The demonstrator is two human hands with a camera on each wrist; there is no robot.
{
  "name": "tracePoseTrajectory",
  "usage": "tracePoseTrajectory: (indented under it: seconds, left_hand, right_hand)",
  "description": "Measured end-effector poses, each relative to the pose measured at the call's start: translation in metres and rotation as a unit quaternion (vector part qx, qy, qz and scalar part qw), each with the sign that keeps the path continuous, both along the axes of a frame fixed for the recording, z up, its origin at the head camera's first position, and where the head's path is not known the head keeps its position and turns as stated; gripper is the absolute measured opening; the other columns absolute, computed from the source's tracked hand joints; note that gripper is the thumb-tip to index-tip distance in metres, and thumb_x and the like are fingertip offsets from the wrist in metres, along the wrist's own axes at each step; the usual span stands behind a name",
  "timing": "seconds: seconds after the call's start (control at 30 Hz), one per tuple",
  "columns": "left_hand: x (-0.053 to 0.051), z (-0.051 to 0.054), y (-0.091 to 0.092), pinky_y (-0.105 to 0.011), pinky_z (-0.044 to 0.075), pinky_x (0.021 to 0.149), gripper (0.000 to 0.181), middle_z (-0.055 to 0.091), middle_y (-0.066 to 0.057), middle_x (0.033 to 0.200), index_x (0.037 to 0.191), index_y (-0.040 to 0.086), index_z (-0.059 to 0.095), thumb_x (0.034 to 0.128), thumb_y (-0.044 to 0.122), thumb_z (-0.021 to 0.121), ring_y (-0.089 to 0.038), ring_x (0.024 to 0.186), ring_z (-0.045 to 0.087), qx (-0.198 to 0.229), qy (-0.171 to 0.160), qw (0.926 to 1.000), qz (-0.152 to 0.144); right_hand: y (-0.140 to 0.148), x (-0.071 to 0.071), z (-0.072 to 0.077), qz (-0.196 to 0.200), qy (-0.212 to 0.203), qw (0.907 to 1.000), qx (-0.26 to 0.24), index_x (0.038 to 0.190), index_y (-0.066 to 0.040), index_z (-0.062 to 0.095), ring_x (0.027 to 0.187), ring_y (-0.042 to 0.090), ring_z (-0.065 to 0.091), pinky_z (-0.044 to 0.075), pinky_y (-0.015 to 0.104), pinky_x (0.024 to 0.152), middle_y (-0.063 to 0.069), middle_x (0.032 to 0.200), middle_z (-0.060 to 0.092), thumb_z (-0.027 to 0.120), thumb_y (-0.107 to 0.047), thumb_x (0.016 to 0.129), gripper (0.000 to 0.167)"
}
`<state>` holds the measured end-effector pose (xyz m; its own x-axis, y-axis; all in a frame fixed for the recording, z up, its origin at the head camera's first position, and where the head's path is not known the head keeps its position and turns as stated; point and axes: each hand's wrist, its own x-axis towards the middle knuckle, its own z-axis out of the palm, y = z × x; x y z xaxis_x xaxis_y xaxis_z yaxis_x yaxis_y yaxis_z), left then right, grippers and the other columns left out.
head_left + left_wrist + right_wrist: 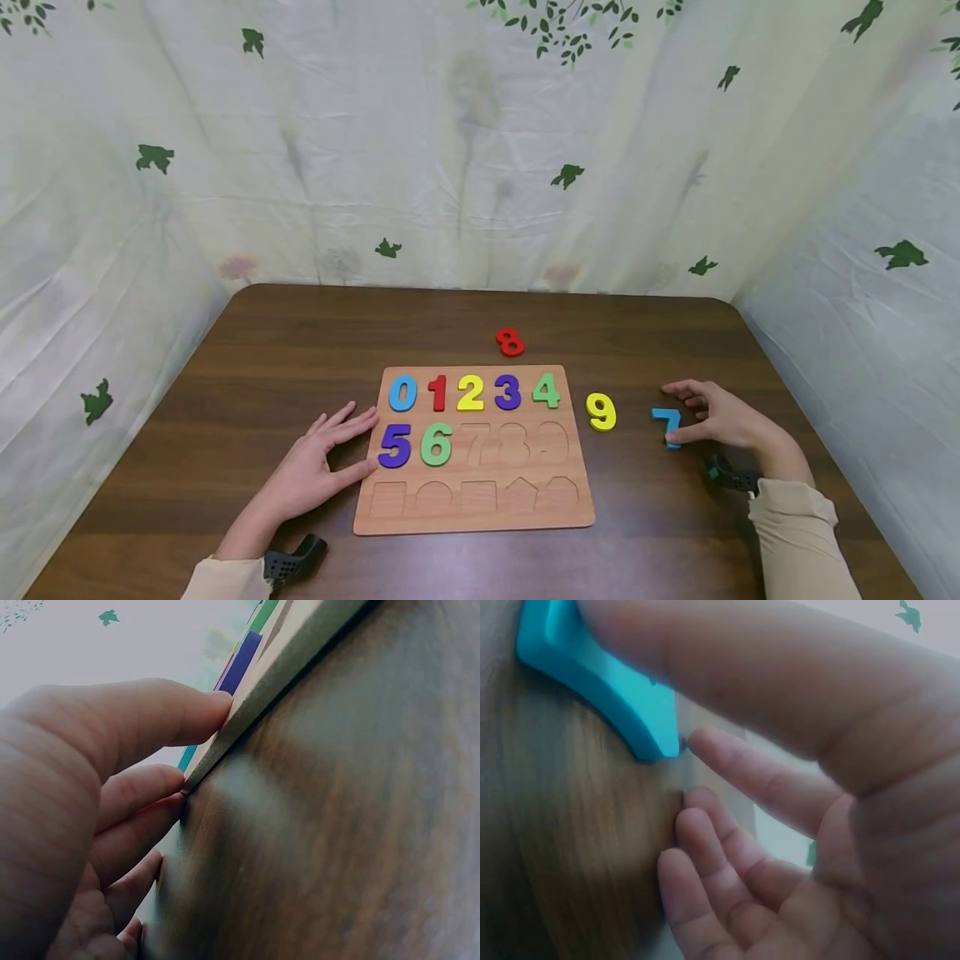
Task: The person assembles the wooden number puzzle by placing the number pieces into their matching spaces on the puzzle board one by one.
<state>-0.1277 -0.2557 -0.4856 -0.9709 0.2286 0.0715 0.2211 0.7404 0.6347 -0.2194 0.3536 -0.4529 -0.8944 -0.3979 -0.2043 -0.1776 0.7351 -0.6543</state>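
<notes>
Brown desk (480, 571). Wooden number board (480, 507) midway between desk's side edges. Left hand (306, 472) spread wide, fingertips against board's left edge. Right hand (729, 418) loosely parted, thumb on blue 7 (663, 414) near desk's right edge. Yellow 9 (602, 402) beside board; red 8 (511, 350) toward far edge.

Brown wood-grain table (322, 329); pale curtain (337, 142) behind, with green prints (567, 176).

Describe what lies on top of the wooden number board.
On the wooden number board: blue 0, red 1, yellow 2, purple 3, green 4, purple 5 and green 6. What lies directly beneath them is hidden.
</notes>
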Motion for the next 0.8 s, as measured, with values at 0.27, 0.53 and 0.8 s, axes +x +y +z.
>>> tracePoseTrajectory:
  seconds: [0.27,0.53,0.8]
  left_hand:
    - [-0.001,-0.003,0.000,-0.076,0.017,0.129,0.069,0.058,-0.010,0.161,0.152,0.018,0.063,0.0918,0.045,0.084,-0.047,0.160,0.034,0.000,-0.005,1.0000,-0.002]
    - [-0.001,-0.003,-0.001,-0.076,0.016,0.129,0.069,0.058,-0.010,0.161,0.152,0.017,0.064,0.0914,0.044,0.084,-0.047,0.160,0.034,0.001,-0.007,1.0000,-0.003]
    - [0.000,-0.004,-0.001,-0.076,0.016,0.129,0.070,0.057,-0.010,0.161,0.152,0.016,0.063,0.0912,0.045,0.084,-0.047,0.160,0.033,0.001,-0.006,1.0000,-0.004]
  right_hand:
    - [0.001,0.007,-0.001,0.024,-0.009,0.9995,-0.018,0.151,0.001,0.051,0.131,0.043,0.053,0.054,0.053,0.104,0.026,0.151,0.054,0.093,-0.028,0.085,0.084]
    - [-0.001,0.013,-0.005,0.012,0.004,0.9997,-0.022,0.146,-0.002,0.054,0.128,0.039,0.051,0.053,0.051,0.102,0.024,0.143,0.053,0.096,-0.024,0.080,0.081]
    - [-0.002,0.012,-0.005,0.019,0.008,0.9996,-0.017,0.139,-0.001,0.057,0.123,0.036,0.052,0.052,0.039,0.094,0.022,0.136,0.055,0.097,-0.022,0.080,0.074]
